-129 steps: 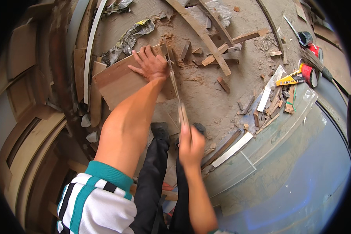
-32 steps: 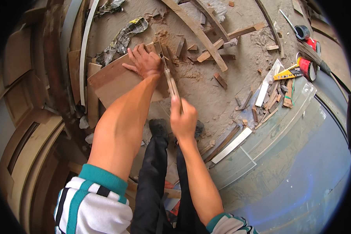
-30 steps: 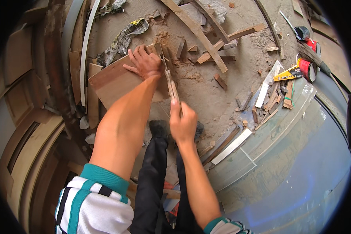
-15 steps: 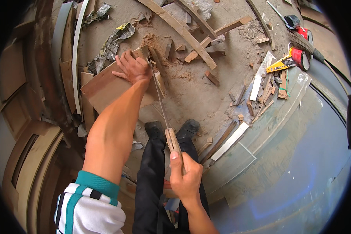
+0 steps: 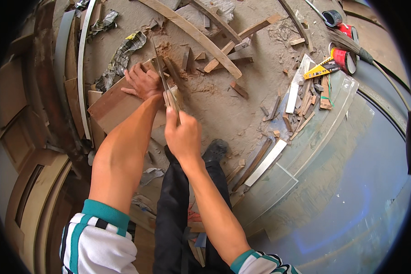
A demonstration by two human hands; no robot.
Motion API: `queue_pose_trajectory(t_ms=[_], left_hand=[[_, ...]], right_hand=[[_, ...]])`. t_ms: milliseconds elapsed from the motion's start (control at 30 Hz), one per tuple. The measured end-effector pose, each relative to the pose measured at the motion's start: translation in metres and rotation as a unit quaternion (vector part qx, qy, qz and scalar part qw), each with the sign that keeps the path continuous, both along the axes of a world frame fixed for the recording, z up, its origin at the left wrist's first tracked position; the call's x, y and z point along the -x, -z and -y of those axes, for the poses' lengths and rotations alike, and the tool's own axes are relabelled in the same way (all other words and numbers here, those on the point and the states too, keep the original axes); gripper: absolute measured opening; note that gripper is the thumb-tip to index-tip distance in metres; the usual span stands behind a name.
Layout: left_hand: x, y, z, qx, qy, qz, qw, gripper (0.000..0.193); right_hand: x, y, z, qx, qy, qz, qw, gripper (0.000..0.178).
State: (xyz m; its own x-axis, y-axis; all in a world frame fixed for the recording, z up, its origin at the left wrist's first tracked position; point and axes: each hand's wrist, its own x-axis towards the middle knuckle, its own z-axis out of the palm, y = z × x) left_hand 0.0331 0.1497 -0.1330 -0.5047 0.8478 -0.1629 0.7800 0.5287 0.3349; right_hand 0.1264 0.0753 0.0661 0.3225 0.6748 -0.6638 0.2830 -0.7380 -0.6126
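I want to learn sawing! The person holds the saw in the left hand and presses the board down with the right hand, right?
No, it is swapped: the head view shows the right hand gripping the saw, while the left hand presses the board down.

Left hand [image 5: 144,82] pressed flat on a brown board [image 5: 118,107] lying on the sawdust-strewn floor [image 5: 223,105]. Right hand [image 5: 182,134] closed around the handle of a hand saw [image 5: 162,75], blade running along the board's edge (just beside the left fingers). Wood offcuts [image 5: 301,100] and red tape rolls [image 5: 345,59] lie well apart to the right.
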Motion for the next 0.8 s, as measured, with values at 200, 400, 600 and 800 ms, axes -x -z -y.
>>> queue_pose_trajectory(t_ms=[200,400,600,800], left_hand=[[0.003,0.000,0.006,-0.011,-0.018,0.008,1.000,0.048],[0.002,0.002,0.005,-0.006,-0.001,0.005,1.000,0.048],[0.001,0.000,0.006,-0.006,-0.008,0.002,1.000,0.048],[0.005,0.008,0.012,0.003,0.002,-0.012,1.000,0.049]], right_hand=[[-0.016,-0.108,0.032,0.015,0.019,-0.022,0.999,0.035],[-0.005,-0.021,-0.013,0.061,0.020,-0.007,0.998,0.052],[-0.021,-0.109,0.029,0.038,0.045,-0.051,0.997,0.042],[0.002,-0.042,0.009,0.011,-0.031,0.046,0.998,0.038]])
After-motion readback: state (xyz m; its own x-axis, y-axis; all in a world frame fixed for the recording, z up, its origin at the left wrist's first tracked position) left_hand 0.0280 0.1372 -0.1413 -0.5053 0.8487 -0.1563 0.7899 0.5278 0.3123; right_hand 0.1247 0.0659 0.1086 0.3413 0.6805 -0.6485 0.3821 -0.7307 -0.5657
